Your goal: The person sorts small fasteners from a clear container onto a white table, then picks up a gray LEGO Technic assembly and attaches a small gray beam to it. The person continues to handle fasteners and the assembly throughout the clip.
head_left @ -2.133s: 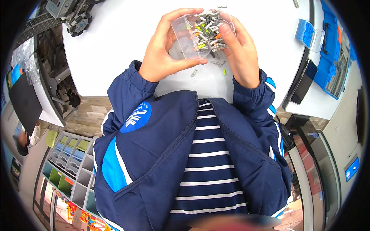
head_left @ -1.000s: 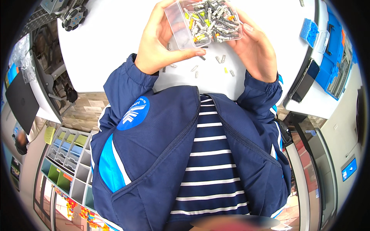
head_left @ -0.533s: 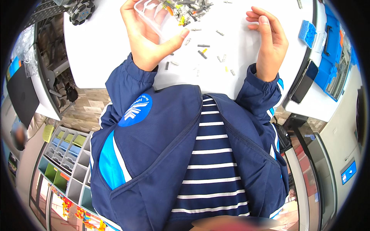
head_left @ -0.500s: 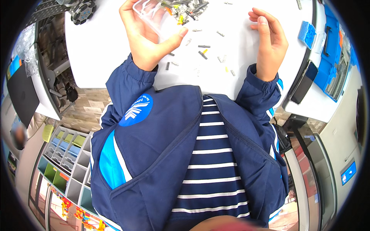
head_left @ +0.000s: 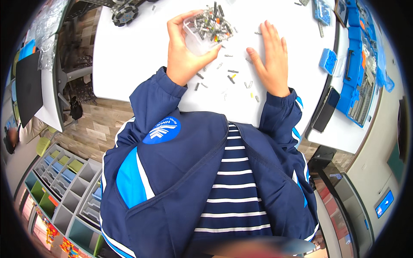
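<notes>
My left hand (head_left: 183, 60) grips a small clear plastic box (head_left: 197, 45), fingers round its left side and thumb along the near edge. Grey, black, orange and yellow building-set connector pegs (head_left: 214, 26) are heaped in and at the mouth of the box. My right hand (head_left: 274, 64) is open, palm down over the table, fingers stretched forward and thumb apart. One grey peg (head_left: 258, 33) lies beside its fingertips. Between my hands several loose pegs are scattered, among them a black one (head_left: 232, 71) and a black-and-yellow pair (head_left: 231, 79).
The white table (head_left: 129, 64) bears a black wheel (head_left: 124, 16) at far left. On the right are a blue sponge-like block (head_left: 328, 61), a clear box of blue pieces (head_left: 322, 13), a phone (head_left: 326, 109) and an open blue case (head_left: 355, 64). Storage bins (head_left: 64, 172) stand at lower left.
My right hand has turned palm down and moved left toward the loose pegs, its fingers straightening. My left hand still holds the box, now shown more fully with its pegs. The view has shifted.
</notes>
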Demonstrator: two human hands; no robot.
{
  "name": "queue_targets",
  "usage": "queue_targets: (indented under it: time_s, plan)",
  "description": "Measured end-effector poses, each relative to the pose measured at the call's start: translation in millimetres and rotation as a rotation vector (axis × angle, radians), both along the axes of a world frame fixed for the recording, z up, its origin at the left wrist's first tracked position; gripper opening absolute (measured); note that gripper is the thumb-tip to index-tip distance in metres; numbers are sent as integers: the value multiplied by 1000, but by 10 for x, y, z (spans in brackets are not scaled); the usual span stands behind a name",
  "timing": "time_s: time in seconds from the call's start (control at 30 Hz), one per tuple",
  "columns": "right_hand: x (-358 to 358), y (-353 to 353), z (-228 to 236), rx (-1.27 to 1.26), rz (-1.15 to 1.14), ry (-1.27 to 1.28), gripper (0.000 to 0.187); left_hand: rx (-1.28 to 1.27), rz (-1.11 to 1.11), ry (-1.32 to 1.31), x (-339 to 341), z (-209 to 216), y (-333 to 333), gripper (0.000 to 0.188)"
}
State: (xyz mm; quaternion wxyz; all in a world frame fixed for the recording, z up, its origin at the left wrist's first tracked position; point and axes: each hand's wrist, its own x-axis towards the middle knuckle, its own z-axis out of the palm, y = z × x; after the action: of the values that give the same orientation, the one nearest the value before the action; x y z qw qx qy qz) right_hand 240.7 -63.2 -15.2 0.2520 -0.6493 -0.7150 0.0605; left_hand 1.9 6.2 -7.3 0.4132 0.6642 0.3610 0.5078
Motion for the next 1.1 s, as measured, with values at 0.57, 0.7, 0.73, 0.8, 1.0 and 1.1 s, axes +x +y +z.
queue_targets:
  time_s: [0.57, 0.7, 0.73, 0.8, 1.0, 1.1]
  plan:
    - [-489, 551, 225, -62, 488, 30, 80, 45, 348, 352, -471, 54, -87, 89]
    - [-528, 989, 132, 61, 541, -21, 79, 71, 406, 369, -587, 25, -105, 90]
    - [-558, 1115, 98, 74, 540, -13, 79, 66, 413, 368, -617, 14, -116, 89]
    - [-641, 1359, 26, 105, 550, 6, 79, 60, 409, 364, -667, -12, -145, 89]
    - [-837, 1906, -48, 202, 494, -55, 74, 80, 431, 353, -745, -51, -215, 84]
    - [-797, 1880, 14, 79, 603, 61, 67, 73, 396, 376, -769, -36, -234, 84]
